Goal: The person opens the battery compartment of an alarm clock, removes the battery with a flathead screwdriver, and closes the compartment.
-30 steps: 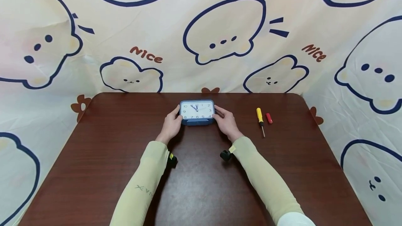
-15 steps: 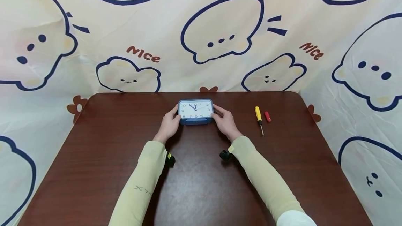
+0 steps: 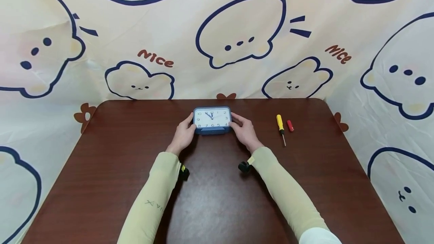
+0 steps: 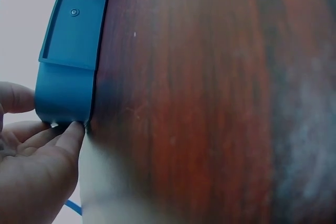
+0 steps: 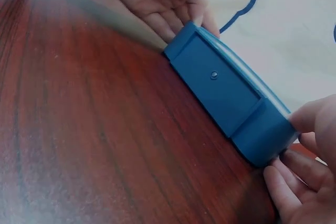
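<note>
A blue rectangular alarm clock with a white numbered face lies tilted back near the table's far edge, its face toward the head camera. My left hand grips its left end, thumb on the front rim and fingers behind. At the opposite end my right hand grips it the same way. The right wrist view shows the clock's underside, with a recessed panel and one small screw in the middle. That same panel of the clock appears in the left wrist view, where the fingertips touch the end close over the tabletop.
On the dark brown wooden table, a screwdriver with a yellow and black handle lies right of the right hand. Beside it is a small red cylindrical piece. A cartoon-printed cloth hangs behind and along both sides.
The head view has shifted slightly. Both hands keep their hold on the clock, and neither it nor the screwdriver has visibly moved on the table.
</note>
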Tool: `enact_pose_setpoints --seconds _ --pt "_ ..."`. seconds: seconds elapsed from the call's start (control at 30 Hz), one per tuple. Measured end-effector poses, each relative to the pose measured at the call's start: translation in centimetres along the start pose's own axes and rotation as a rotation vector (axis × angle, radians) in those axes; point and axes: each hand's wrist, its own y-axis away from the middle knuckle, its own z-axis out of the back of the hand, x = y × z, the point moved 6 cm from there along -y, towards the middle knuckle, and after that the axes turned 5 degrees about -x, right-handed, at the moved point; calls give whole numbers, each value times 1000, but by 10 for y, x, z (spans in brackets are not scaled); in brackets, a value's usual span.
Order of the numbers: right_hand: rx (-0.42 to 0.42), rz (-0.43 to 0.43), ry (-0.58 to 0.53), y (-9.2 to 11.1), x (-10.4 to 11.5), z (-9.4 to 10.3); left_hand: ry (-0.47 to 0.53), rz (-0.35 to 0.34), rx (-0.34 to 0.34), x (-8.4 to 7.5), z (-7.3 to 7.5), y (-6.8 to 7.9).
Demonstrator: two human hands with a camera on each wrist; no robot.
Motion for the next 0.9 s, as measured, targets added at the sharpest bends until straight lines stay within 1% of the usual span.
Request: enact_pose_setpoints --seconds 0.33,0.43,0.6,0.7,0.77,0.9 --pt "0 1 23 2 1 2 -33 -3 21 -3 0 0" --pt "-7 -8 28 1 0 2 -49 -15 27 -3 0 -1" --pt "2 -14 27 0 0 0 -92 -38 15 -3 2 -1" --pt "12 -14 35 -3 3 2 -159 -71 14 -6 2 -2" --pt "12 -7 61 -6 7 5 -216 -108 15 -9 4 -3" --pt "-5 56 155 -12 21 13 -318 -186 1 -24 10 -11"
